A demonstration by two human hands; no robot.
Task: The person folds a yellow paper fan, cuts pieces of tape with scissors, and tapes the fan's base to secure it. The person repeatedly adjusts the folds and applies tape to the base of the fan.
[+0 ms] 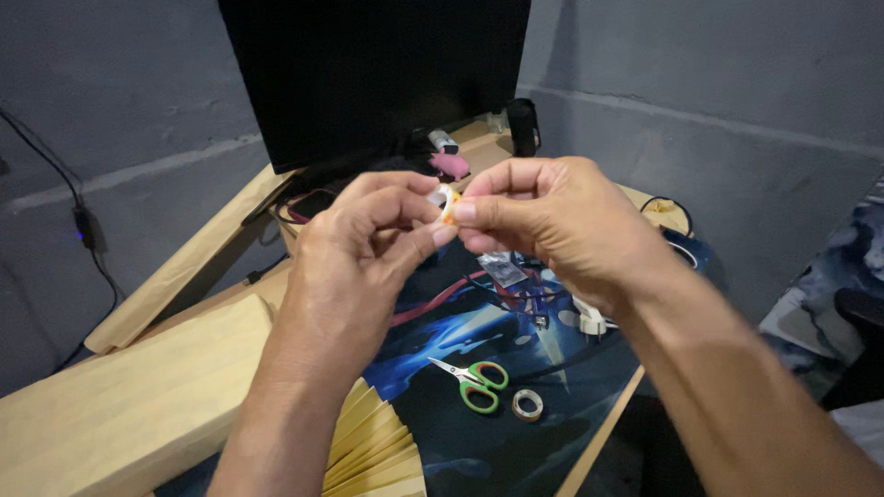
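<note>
While raised above the printed desk mat point(516, 368), left hand point(354, 253) and right hand point(552, 216) pinching one small roll of tape point(447, 202) between thumbs and forefingers, remaining fingers curled. Best handled with a light, steady pinch, picking at the edge. Wrists bent inward, forearms converging. Green-handled scissors point(474, 382) and second tape roll point(527, 404) lying below.
</note>
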